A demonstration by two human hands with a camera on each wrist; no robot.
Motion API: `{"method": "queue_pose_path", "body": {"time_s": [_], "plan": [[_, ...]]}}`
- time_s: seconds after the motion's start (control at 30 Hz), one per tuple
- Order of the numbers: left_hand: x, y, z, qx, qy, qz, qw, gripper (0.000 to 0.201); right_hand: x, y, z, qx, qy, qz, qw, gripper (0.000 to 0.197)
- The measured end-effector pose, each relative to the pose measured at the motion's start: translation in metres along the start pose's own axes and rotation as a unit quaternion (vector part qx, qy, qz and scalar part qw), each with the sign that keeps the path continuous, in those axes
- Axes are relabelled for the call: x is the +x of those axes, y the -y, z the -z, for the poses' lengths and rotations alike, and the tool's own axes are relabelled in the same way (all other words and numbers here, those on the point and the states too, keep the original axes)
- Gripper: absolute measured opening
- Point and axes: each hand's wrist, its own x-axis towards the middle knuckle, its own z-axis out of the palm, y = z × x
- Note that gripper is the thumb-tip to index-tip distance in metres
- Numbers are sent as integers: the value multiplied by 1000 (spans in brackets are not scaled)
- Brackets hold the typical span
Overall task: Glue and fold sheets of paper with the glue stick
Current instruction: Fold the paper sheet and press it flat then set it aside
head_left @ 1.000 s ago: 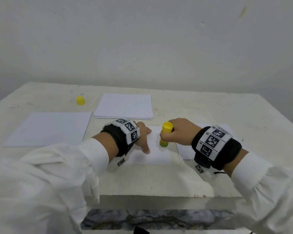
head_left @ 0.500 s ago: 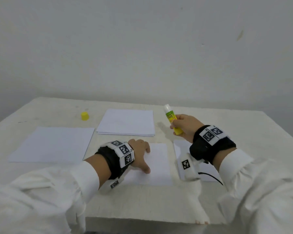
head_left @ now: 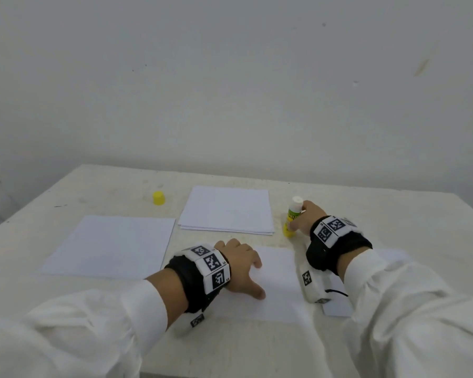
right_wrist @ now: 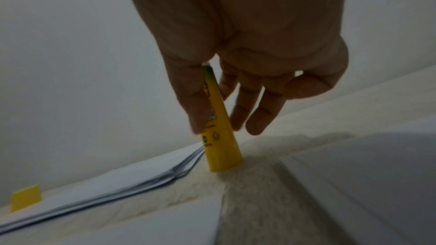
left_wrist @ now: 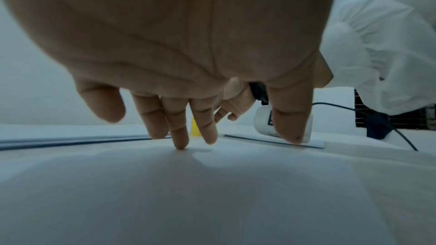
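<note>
The uncapped yellow glue stick stands upright on the table, white tip up, just right of the paper stack. My right hand holds the glue stick between thumb and fingers, and its base touches the tabletop. My left hand lies flat on a small white sheet in front of me. Its straight fingertips press on that sheet. A second small sheet lies partly hidden under my right wrist.
The yellow cap stands alone at the far left of the stack and shows again as the cap in the right wrist view. A large single sheet lies at left. The white table ends at a near edge below my sleeves; a wall is behind.
My right hand lifted the glue stick off the small sheet, turned it tip-up, and carried it back and right until its base met the table beside the stack. The left hand stayed on the sheet.
</note>
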Motion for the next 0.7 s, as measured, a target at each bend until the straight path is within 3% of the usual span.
{"method": "queue_pose_path", "body": {"time_s": [0.07, 0.17, 0.23, 0.33, 0.43, 0.5, 0.57, 0.7], "plan": [[-6, 6, 1, -21, -10, -10, 1000, 71, -11, 1, 3, -43, 15, -42, 998, 72], [-22, 28, 4, -55, -33, -12, 998, 67, -38, 7, 9, -154, 69, -39, 985, 53], [-35, 53, 6, -70, -37, 4, 997, 65, -57, 20, 6, -211, 111, 10, 971, 32], [-60, 104, 8, -91, -35, 67, 993, 64, -84, 65, -20, -259, 157, 107, 947, 32], [-87, 163, 6, -73, -34, 153, 985, 64, -95, 122, -63, -237, 162, 186, 940, 31], [-101, 205, 3, -42, -13, 207, 977, 69, -89, 156, -101, -263, 157, 206, 929, 40], [-113, 241, 1, -11, 18, 245, 969, 76, -81, 180, -134, -326, 136, 205, 913, 68], [-125, 277, -7, 9, 54, 265, 963, 76, -74, 196, -168, -383, 96, 185, 900, 100]]}}
